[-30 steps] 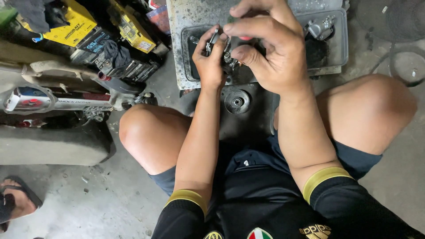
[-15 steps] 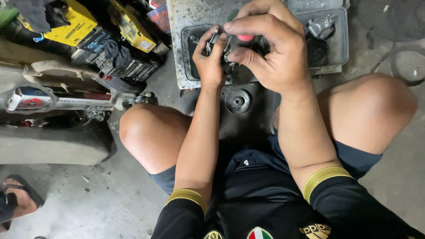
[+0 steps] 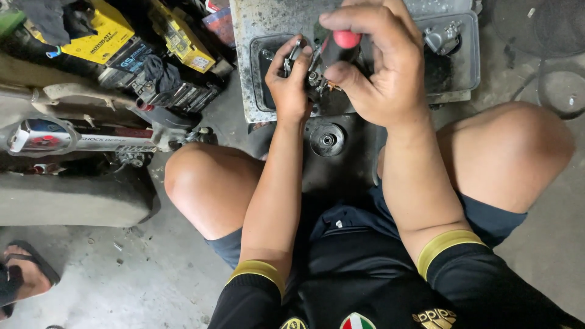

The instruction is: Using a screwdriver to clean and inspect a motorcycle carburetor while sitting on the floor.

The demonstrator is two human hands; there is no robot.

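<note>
Over the metal tray (image 3: 463, 73), right hand (image 3: 381, 73) grips a screwdriver (image 3: 342, 44); left hand (image 3: 292, 79) pinches a half-hidden metal part (image 3: 312, 78).

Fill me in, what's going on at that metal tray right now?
A person sits on the floor, knees apart, working over a grey metal tray. The left hand grips a small metal part above the tray; the right hand holds a screwdriver with a red-and-black handle against it. A round pulley-like piece lies on the floor between the knees. Yellow batteries sit to the left.
</note>
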